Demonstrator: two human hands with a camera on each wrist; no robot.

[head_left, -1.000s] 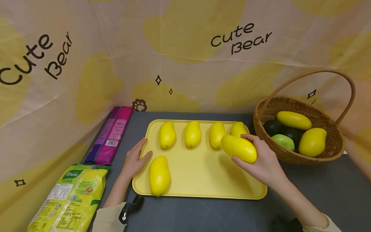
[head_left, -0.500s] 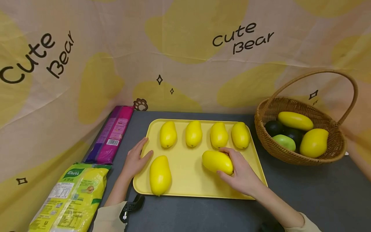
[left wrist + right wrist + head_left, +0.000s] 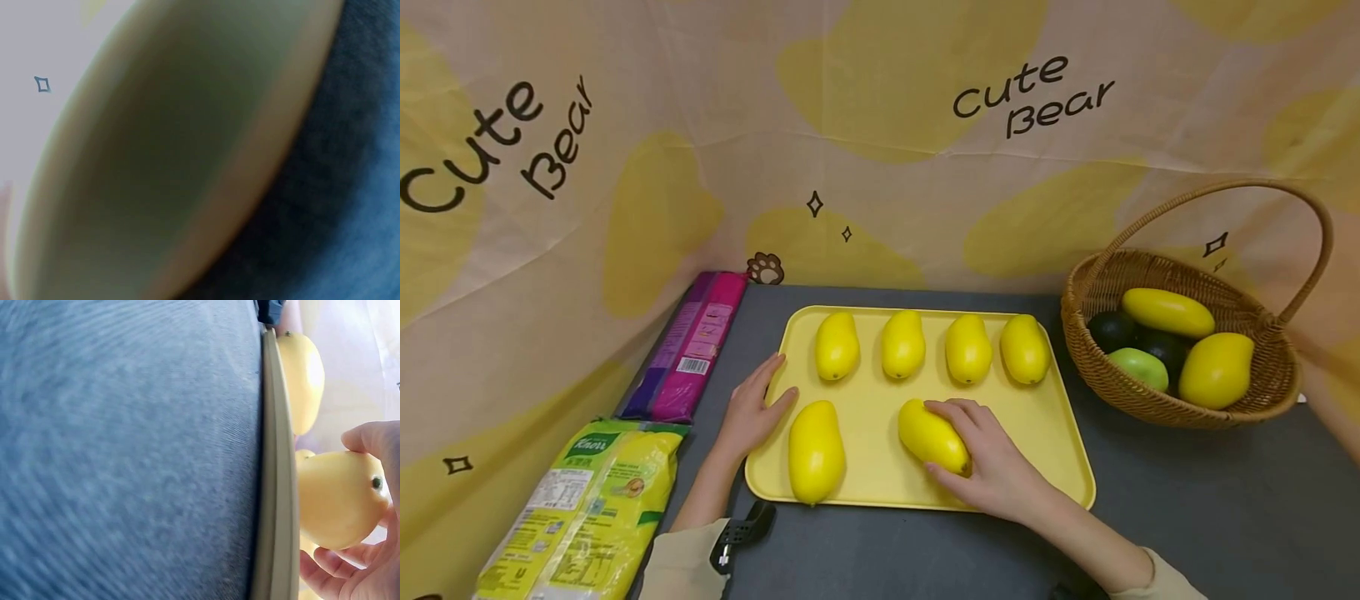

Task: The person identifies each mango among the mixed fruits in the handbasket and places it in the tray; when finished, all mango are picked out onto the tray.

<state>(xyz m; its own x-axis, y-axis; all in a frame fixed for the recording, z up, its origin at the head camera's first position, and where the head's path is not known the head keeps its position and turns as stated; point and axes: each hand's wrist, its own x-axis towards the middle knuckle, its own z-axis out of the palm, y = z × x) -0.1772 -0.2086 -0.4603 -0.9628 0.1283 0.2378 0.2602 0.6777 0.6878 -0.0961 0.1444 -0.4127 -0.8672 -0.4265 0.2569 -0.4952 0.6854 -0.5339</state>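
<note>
The right hand [image 3: 988, 454] grasps the held mango [image 3: 928, 433], thumb on its near side and fingers over its far side, above the front half of the yellow tray [image 3: 1045, 417], near the middle. Whether the fruit already bears on the tray cannot be told. It lies slantwise, while the front-left mango [image 3: 817, 452] and the four back mangoes [image 3: 902, 344] point roughly front to back, so a small turn of the wrist would bring it into line with them. The left hand [image 3: 760, 408] grips nothing, its fingers relaxed at the left rim; light pressure there should help keep the tray from sliding. Such rounded fruit probably rolls easily, so the person would do well to settle it fully before loosening the grip, then part thumb and fingers evenly and lift straight away. A gap from the front-left mango, like those in the back row, would leave room for the fingers to withdraw without nudging a neighbour
</note>
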